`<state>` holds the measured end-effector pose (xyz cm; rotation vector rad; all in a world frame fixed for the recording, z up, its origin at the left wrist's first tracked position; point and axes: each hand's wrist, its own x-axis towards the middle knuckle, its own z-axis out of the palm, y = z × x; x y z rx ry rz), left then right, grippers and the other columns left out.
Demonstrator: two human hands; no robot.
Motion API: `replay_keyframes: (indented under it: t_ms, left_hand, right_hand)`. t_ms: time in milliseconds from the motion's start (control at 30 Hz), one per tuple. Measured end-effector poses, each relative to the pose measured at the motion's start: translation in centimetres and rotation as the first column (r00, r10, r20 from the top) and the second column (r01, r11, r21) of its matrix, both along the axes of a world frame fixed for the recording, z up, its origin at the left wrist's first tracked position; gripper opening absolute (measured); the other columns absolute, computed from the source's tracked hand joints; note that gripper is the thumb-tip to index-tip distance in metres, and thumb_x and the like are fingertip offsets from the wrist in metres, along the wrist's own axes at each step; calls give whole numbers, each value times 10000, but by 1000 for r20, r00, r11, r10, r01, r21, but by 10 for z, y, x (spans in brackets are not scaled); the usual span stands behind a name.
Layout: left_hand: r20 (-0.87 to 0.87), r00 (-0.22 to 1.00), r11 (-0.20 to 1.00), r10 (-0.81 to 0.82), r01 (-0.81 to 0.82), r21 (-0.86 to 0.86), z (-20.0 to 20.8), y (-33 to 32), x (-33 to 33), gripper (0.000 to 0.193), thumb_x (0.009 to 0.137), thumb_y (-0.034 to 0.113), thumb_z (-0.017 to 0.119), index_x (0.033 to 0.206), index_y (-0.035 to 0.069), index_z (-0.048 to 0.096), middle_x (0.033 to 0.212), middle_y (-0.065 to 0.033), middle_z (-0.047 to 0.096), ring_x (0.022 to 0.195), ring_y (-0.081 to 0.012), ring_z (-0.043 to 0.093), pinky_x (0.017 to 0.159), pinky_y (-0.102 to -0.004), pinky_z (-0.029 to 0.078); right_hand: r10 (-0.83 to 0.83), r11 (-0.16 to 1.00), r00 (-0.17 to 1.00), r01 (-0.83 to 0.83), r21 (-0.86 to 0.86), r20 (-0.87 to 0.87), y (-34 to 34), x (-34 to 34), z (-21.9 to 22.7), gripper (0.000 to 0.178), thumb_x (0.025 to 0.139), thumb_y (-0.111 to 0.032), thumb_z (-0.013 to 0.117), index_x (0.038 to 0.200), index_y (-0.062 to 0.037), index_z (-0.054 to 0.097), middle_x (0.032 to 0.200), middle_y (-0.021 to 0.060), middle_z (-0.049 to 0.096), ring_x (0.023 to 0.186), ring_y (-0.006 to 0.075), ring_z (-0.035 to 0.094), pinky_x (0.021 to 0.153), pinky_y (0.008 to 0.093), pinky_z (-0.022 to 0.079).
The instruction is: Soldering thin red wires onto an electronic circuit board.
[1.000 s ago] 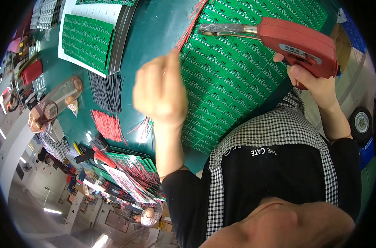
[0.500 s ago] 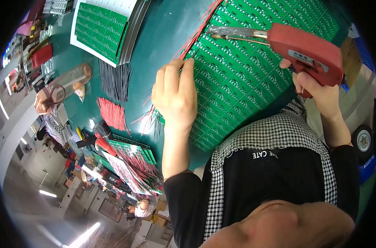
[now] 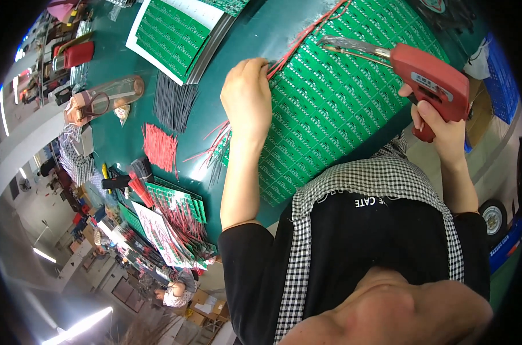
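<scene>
A large panel of green circuit boards (image 3: pixel 335 98) lies at an angle on the table in front of me. My right hand (image 3: pixel 436 123) is wrapped round the handle of a red soldering gun (image 3: pixel 430 75). Its metal nozzle points left, over the panel's upper part. Along the panel's far left edge runs a row of thin red wires (image 3: pixel 307 33). My left hand (image 3: pixel 246 98) is at that edge, fingers curled closed against the near end of the wires. Its fingertips are partly hidden, so what they pinch cannot be made out. More red wires (image 3: pixel 218 138) stick out beside my left wrist.
Bundles of black wires (image 3: pixel 174 103) and red wires (image 3: pixel 160 148) lie left on the green table (image 3: pixel 215 34). Beyond are stacked boards on white sheets (image 3: pixel 172 40) and a pinkish bottle (image 3: pixel 108 96). Wired boards (image 3: pixel 174 221) sit at lower left. A blue crate (image 3: pixel 502 77) stands right.
My left hand has moved slightly up to the red wires, its fingers now curled there. The soldering gun has shifted a little; its nozzle stays over the panel. The whole view has shifted.
</scene>
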<state>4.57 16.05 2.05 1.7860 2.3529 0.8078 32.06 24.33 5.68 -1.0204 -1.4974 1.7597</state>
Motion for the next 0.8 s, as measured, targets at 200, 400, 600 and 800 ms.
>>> replay_keyframes:
  t_ms: [200,400,600,800]
  left_hand:
    - [289,949,989,129,-101,-109,-4,-4,-7,96,770,42,593,844,-4,635,731,-109,626,642,-162,589,622,-273,452]
    - [-29,991,968,132,-122,218,15,-9,-18,118,710,-35,603,803,30,637,767,-89,596,714,-203,584,608,-270,464]
    - [-272,926,963,-264,271,-13,11,-48,20,204,664,8,587,866,27,611,776,-92,590,727,-220,580,643,-306,476]
    - [198,973,993,119,-120,-4,-12,-58,-17,83,751,24,582,831,13,601,819,-119,619,764,-278,592,703,-347,464]
  right_hand:
    - [52,998,995,-55,-32,-85,8,3,-18,406,830,-75,519,1208,15,402,1027,215,545,692,143,505,500,221,401]
    - [54,996,996,-59,-63,-78,-2,3,-21,410,819,-122,547,1177,38,423,990,197,563,582,113,477,487,210,392]
    - [125,989,988,-131,-74,-86,-13,-2,-22,458,803,-179,586,1165,52,426,986,199,569,518,98,460,459,206,386]
    - [63,994,993,-71,-89,-97,-23,-7,-28,437,810,-144,581,1167,51,424,981,210,569,528,103,461,466,211,393]
